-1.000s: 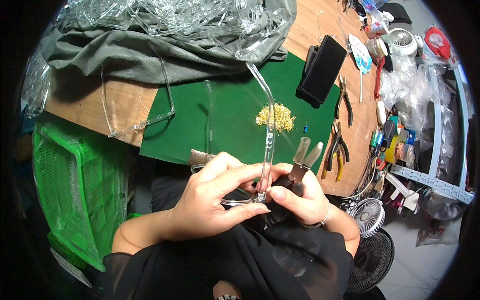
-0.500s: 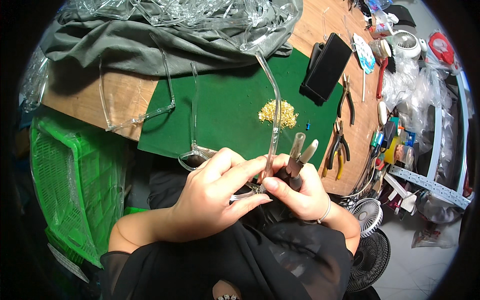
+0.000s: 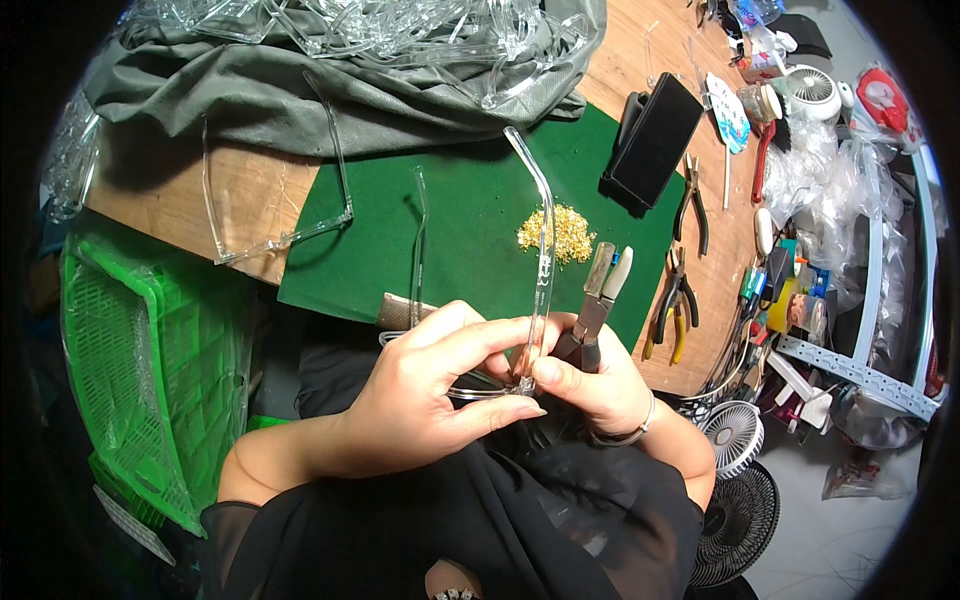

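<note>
My left hand (image 3: 425, 395) is closed round the front of a clear plastic eyeglass frame, whose long arm (image 3: 543, 275) points up and away from me. My right hand (image 3: 605, 390) grips pliers (image 3: 597, 305) with pale-tipped jaws pointing up, its thumb pressed near the frame's hinge (image 3: 523, 385). The hinge is partly covered by fingers. Beyond my hands, on a green mat (image 3: 350, 270), lies a pile of small gold-coloured pieces (image 3: 565, 235). Another clear frame (image 3: 345, 185) lies to the left, across mat and wood.
A grey cloth (image 3: 200, 100) heaped with clear frames covers the back left. A black device (image 3: 655, 140), two more pliers (image 3: 690, 205) (image 3: 676, 300) and clutter line the right. A green crate (image 3: 150, 380) is at the left; fans (image 3: 735, 438) stand at the lower right.
The pliers in my right hand have moved upward and stand more upright. The held frame's arm tilted slightly and swung back. Both hands shifted a little, keeping their grip.
</note>
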The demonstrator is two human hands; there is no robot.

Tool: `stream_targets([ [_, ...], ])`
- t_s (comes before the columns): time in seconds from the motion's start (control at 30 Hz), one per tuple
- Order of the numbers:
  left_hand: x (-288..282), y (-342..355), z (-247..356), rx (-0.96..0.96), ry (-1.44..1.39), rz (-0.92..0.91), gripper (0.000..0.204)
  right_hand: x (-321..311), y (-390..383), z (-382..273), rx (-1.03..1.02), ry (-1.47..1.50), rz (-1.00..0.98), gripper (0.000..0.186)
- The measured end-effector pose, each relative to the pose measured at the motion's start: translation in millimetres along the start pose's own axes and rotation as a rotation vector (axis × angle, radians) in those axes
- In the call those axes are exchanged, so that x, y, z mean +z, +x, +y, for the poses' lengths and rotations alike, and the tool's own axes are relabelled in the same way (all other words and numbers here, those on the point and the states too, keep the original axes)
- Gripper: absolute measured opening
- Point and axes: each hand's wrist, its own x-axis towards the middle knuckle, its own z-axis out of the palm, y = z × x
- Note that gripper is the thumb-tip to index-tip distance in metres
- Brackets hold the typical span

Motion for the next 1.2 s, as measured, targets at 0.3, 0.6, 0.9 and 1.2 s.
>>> stream_targets([
  [0.3, -2.5, -0.5, -0.4, 0.008, -0.049, -0.033, 0.053, 2.9, -4.9, -11.7, 0.013, -0.097, 0.014, 0.015],
  [0.6, -7.8, 3.7, 0.9, 0.124, -0.081, -0.038, 0.049, -22.3, -25.1, -8.7, -0.255, -1.252, -0.036, 0.023],
  [0.9, -8.7, 1.7, -0.9, 0.120, 0.004, -0.034, 0.047, -12.7, -16.4, -20.6, -0.222, -1.420, -0.132, 0.026],
  [1.2, -7.7, 4.0, -10.9, 0.171, 0.111, -0.074, 0.045, -13.9, -21.5, -4.9, -0.232, -1.558, -0.012, 0.025],
])
